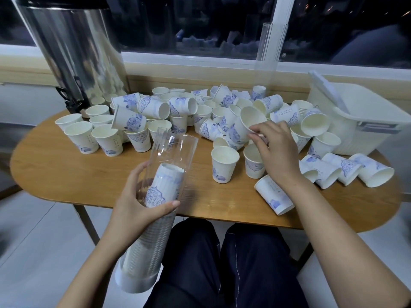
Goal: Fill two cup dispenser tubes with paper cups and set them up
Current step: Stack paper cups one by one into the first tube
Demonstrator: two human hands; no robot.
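My left hand [142, 203] grips a clear dispenser tube [175, 147] tilted over the table's front edge, its open mouth pointing up and away. A stack of white-and-blue paper cups [165, 185] fills its lower part down to a white cap [133, 283] near my lap. My right hand [274, 150] reaches into the pile of loose paper cups [178, 112] and pinches the rim of one tilted cup [249, 123]. A second clear tube [265, 54] stands upright at the back by the window, empty as far as I can see.
The wooden table [66, 174] has rounded ends. A steel hot-water urn [75, 54] stands at the back left. A white plastic basket [364, 121] sits at the right. Several cups lie on their sides at the front right [347, 170]. My knees are under the table edge.
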